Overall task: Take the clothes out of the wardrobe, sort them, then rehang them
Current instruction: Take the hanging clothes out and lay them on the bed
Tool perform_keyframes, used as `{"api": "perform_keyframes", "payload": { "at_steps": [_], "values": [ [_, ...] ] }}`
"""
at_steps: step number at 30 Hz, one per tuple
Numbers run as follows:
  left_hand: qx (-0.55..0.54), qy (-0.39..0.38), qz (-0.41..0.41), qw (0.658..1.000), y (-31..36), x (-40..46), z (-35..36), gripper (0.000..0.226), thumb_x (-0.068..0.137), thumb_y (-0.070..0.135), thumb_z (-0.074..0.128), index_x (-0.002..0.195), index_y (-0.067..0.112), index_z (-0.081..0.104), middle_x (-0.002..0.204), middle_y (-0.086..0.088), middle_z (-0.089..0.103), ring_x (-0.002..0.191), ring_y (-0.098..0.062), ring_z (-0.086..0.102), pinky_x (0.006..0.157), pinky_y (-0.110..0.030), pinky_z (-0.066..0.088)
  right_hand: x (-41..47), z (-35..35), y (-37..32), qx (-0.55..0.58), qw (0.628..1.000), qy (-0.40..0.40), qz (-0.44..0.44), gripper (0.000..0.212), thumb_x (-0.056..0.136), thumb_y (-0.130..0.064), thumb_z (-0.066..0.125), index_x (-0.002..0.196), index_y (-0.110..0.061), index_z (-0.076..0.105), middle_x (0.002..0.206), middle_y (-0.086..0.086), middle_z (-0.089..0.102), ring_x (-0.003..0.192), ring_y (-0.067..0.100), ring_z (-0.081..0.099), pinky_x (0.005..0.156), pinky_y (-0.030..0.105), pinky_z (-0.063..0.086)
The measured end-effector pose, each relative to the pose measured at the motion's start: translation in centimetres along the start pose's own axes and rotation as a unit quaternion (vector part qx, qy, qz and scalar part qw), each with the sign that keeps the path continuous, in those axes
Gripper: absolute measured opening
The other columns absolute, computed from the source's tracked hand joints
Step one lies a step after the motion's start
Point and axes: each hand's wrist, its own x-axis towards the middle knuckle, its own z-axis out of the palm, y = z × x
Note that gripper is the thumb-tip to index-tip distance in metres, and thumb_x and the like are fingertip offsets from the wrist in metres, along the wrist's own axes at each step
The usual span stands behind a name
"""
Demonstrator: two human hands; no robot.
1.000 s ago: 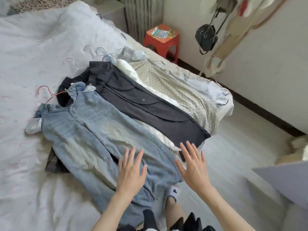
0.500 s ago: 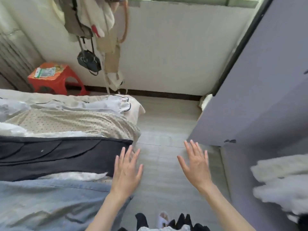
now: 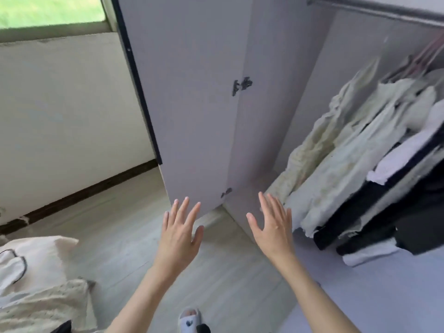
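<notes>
The grey wardrobe [image 3: 259,97] stands open ahead of me, its door [image 3: 182,92] swung out to the left. Under the metal rail [image 3: 374,9] at the top right hang several garments: pale cream ones [image 3: 336,150] and black-and-white ones [image 3: 394,188] on pink hangers [image 3: 422,61]. My left hand [image 3: 180,234] and my right hand [image 3: 271,227] are held out side by side with fingers spread, holding nothing. My right hand is just left of the hanging clothes, apart from them. Clothes on the bed [image 3: 36,284] show at the lower left.
Pale wood floor [image 3: 115,227] lies between bed and wardrobe. A white wall with a dark skirting board [image 3: 72,198] and a window [image 3: 48,10] are to the left. My slippered foot [image 3: 191,320] is at the bottom edge.
My view has swung right from the bed with the laid-out jeans and dark trousers to the open wardrobe. Both hands stay spread and empty, now in front of the wardrobe.
</notes>
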Motion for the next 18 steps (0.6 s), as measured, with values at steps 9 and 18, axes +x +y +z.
{"api": "perform_keyframes", "payload": {
  "at_steps": [9,18],
  "values": [
    [-0.057,-0.045,0.141,0.987,3.7,11.8,4.2,0.058,0.078,0.017,0.066,0.131,0.019,0.043,0.137,-0.014,0.048,0.128,-0.039,0.042,0.096,-0.057,0.037,7.8,-3.6,4.3,-0.049,0.991,0.088,0.090,0.069,0.087,-0.057,0.027,0.139,-0.015,0.042,0.143,0.010,0.042,0.135,0.027,0.036,0.109,0.056,0.022],
    [-0.096,-0.072,0.232,0.965,8.5,26.7,4.2,0.053,0.090,0.038,0.031,0.134,0.013,0.045,0.141,-0.016,0.043,0.133,-0.040,0.035,0.102,-0.055,0.034,15.6,-7.4,7.2,-0.099,0.977,0.123,0.145,0.071,0.087,-0.060,0.020,0.144,-0.019,0.031,0.149,0.007,0.032,0.140,0.022,0.025,0.114,0.047,0.016]
  ]
}}
